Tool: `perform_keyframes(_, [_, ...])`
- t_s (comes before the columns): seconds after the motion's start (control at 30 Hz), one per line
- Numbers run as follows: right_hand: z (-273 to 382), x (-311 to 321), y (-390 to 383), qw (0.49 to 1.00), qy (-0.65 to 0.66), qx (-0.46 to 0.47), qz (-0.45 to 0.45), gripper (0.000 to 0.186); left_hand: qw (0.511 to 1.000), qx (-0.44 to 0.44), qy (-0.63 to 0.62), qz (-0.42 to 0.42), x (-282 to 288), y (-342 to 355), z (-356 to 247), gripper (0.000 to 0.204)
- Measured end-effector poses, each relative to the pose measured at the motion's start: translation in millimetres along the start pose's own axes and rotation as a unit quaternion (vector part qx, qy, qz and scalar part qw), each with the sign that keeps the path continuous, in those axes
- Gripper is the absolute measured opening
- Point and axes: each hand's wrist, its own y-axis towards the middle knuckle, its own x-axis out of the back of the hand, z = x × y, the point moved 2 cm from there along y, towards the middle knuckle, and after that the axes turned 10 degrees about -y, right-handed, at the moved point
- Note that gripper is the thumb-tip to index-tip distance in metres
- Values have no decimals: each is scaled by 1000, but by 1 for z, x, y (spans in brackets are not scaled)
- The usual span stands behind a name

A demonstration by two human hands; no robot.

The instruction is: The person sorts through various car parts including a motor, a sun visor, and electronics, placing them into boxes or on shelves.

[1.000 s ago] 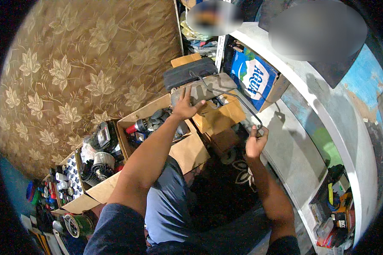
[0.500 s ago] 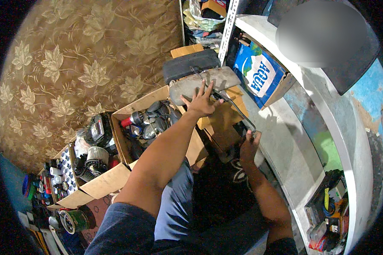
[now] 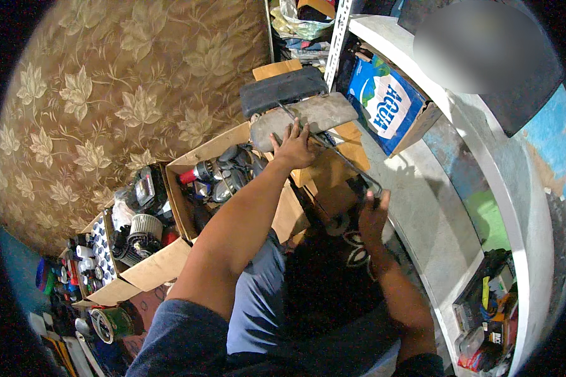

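A long, thin metal rod (image 3: pixel 352 164) with a bent near end slants across the open cardboard box in front of me. My right hand (image 3: pixel 373 217) grips its bent end with the fingers closed. My left hand (image 3: pixel 292 149) lies open, fingers spread, on a grey, flat, rounded slab (image 3: pixel 330 113) that looks like a car sun visor. The rod passes by this hand, and its far part shows above the fingertips. Behind the grey slab lies a similar dark slab (image 3: pixel 280 89). Flaps of the cardboard box (image 3: pixel 346 147) stick out beneath.
To the left stand a carton (image 3: pixel 198 154) of dark parts, a ribbed motor fan (image 3: pixel 146 227) and a box of white-capped bottles (image 3: pixel 99 235). A blue carton (image 3: pixel 387 107) sits on the curved white shelf (image 3: pixel 431 207) at right. A patterned mattress (image 3: pixel 138 81) stands behind.
My right hand has shifted slightly right with the rod's bent end. The rod's angle has changed a little, and my left hand's fingers have drawn slightly closer together on the grey slab.
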Motion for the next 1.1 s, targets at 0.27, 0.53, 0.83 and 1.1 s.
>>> perform_keyframes(0.27, [26,36,45,984,32,169,-37,33,1000,15,-7,-5,13,-7,-16,94])
perform_keyframes(0.53, [19,34,99,976,-101,179,-70,29,999,35,2,-21,11,-7,-6,93])
perform_keyframes(0.83, [7,6,170,962,-188,148,-131,31,998,57,-3,-35,15,-5,-18,86])
perform_keyframes(1.1, [28,-19,202,948,-231,128,-179,32,995,48,62,-56,11,6,-4,87])
